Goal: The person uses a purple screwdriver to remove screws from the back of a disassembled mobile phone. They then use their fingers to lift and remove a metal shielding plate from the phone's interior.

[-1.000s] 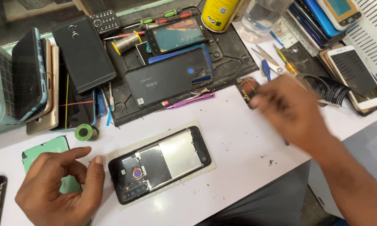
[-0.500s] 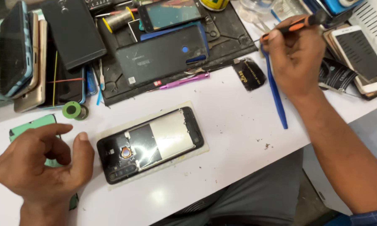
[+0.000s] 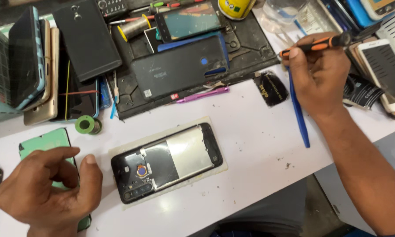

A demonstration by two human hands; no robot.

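Note:
An opened black smartphone (image 3: 167,163) with its back cover off lies on a pale mat (image 3: 118,151) on the white table (image 3: 250,145). My left hand (image 3: 48,191) rests loosely curled to the phone's left, over a green phone case (image 3: 44,142), holding nothing. My right hand (image 3: 318,74) is up at the right, gripping an orange-and-black screwdriver (image 3: 324,43) about level. A blue plastic pry tool (image 3: 298,112) lies on the table just below that hand.
A black work mat (image 3: 127,94) at the back carries a dark back cover (image 3: 180,66), another phone (image 3: 188,19), a solder spool (image 3: 134,27) and a pink tool (image 3: 202,93). Stacked phones (image 3: 31,66) stand left; more phones (image 3: 386,70) lie right. A green tape roll (image 3: 87,125) sits nearby.
My right hand reached to the right rear, took up the screwdriver and now holds it a little lower and nearer. My left hand stays beside the phone.

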